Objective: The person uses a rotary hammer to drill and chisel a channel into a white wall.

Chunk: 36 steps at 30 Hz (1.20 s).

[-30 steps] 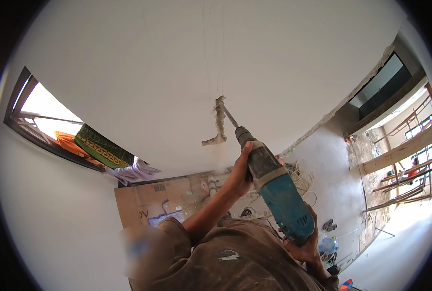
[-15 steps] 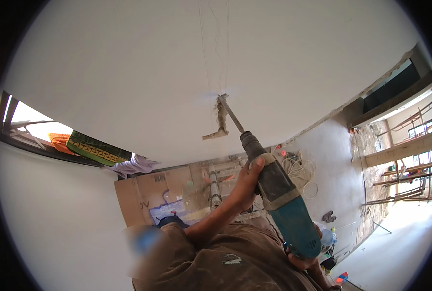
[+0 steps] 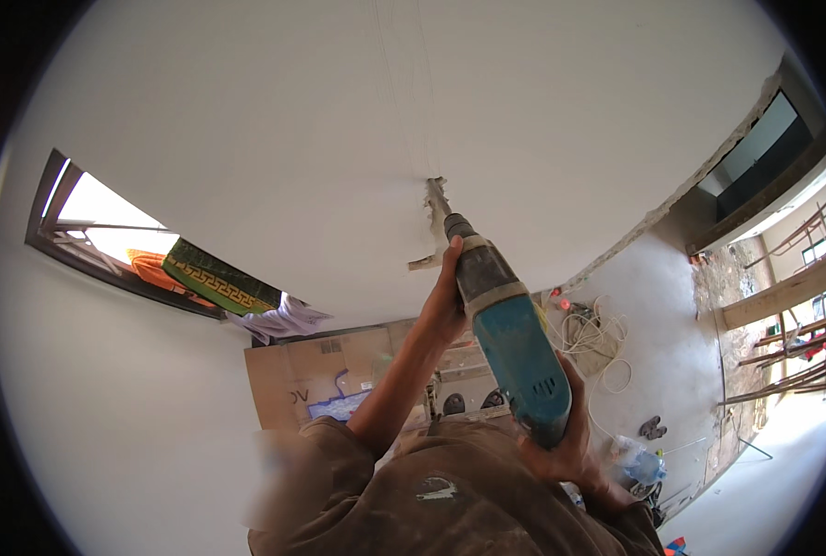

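Observation:
Both my hands hold a teal and dark grey rotary hammer [image 3: 515, 357], pointed up and away from me. My left hand [image 3: 447, 301] is wrapped around its front part, just behind the chuck, with the thumb along the side. At the rear, my right hand [image 3: 570, 431] grips the handle, partly hidden behind the body. The chisel bit [image 3: 439, 197] reaches into the upper end of a rough groove [image 3: 428, 236] cut in the white wall [image 3: 274, 139]. Below, the groove bends left into a short foot. Faint lines run up the wall above it.
On the left, green and orange cloths [image 3: 214, 278] hang at a window opening. A cardboard sheet [image 3: 283, 366] lies below. To the right are a coiled white cable [image 3: 598, 338], a plastic bottle [image 3: 646, 465] and wooden scaffolding [image 3: 793, 357] beyond an opening.
The rotary hammer has come up closer to the wall, and less of its bit shows. My right hand has risen with it. My view has shifted slightly.

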### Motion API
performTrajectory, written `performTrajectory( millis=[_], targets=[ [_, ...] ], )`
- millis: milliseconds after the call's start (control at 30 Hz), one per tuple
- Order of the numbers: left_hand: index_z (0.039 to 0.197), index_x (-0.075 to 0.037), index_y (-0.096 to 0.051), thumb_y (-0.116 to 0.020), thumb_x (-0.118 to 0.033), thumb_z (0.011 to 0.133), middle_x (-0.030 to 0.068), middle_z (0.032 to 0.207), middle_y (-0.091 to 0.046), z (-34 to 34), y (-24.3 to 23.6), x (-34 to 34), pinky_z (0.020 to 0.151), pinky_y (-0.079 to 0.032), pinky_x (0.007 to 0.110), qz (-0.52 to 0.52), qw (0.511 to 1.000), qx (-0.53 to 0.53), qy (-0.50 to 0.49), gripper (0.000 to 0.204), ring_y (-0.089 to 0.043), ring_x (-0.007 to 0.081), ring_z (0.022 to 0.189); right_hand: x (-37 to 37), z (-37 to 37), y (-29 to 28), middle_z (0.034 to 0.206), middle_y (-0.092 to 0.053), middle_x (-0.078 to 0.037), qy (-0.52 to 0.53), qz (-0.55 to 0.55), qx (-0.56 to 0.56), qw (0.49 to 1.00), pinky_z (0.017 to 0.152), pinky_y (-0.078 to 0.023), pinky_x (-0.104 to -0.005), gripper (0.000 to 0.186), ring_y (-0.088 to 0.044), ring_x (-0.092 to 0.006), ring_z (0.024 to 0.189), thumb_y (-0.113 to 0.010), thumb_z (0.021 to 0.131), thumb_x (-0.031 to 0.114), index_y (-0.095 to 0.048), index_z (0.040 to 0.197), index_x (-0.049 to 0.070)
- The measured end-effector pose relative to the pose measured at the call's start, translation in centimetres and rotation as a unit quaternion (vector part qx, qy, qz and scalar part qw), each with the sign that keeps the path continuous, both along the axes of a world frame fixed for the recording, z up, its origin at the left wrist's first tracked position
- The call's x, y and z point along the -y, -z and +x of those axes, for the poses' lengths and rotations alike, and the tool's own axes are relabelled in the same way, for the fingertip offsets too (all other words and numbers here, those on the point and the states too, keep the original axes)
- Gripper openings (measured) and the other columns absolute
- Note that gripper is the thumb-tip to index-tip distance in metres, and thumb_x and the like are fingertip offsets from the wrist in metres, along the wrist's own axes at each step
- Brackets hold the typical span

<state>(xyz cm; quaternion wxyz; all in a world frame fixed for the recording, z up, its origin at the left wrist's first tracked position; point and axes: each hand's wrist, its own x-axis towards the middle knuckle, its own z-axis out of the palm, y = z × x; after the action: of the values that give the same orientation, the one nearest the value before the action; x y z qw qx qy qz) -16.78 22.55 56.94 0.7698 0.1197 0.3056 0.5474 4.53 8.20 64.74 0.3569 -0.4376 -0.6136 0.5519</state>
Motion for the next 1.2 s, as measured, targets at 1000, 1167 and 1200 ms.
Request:
performTrajectory(
  millis=[1000, 1167, 1200],
  targets=[
    [0.115, -0.006, -0.055, -0.049, -0.067, 0.090, 0.0107, 0.101, -0.063, 2.2, 1.7, 2.2, 0.088, -0.055, 0.039, -0.025, 0.999, 0.021, 0.035, 0.066, -0.065, 0.0208, 0.094, 3.9, 1.0, 1.8, 0.130, -0.049, -0.023, 0.014, 0.104, 0.060, 0.993, 0.098, -0.044, -0.0419, 0.095, -0.054, -0.0315, 0.119, -0.068, 0.070, 0.005, -0.015, 0.148, 0.000],
    [0.113, -0.007, -0.058, -0.042, -0.070, 0.090, 0.0107, 0.098, -0.065, -0.7, 4.8, -0.4, 0.083, -0.056, 0.041, 0.003, 0.998, 0.050, 0.034, 0.069, -0.066, 0.0230, 0.089, 1.9, -2.9, 2.6, 0.131, -0.048, -0.025, 0.008, 0.081, 0.124, 0.989, 0.099, -0.042, -0.0421, 0.097, -0.052, -0.0339, 0.122, -0.065, 0.068, 0.000, -0.012, 0.150, 0.001],
    [0.112, -0.007, -0.058, -0.041, -0.071, 0.091, 0.0108, 0.097, -0.065, -1.2, 5.3, -0.5, 0.082, -0.056, 0.041, 0.005, 0.998, 0.055, 0.041, 0.070, -0.067, 0.0235, 0.088, 1.9, -2.8, 2.4, 0.130, -0.049, -0.025, -0.004, 0.059, 0.115, 0.992, 0.099, -0.042, -0.0423, 0.097, -0.052, -0.0338, 0.122, -0.065, 0.068, 0.001, -0.012, 0.150, 0.001]
  ],
)
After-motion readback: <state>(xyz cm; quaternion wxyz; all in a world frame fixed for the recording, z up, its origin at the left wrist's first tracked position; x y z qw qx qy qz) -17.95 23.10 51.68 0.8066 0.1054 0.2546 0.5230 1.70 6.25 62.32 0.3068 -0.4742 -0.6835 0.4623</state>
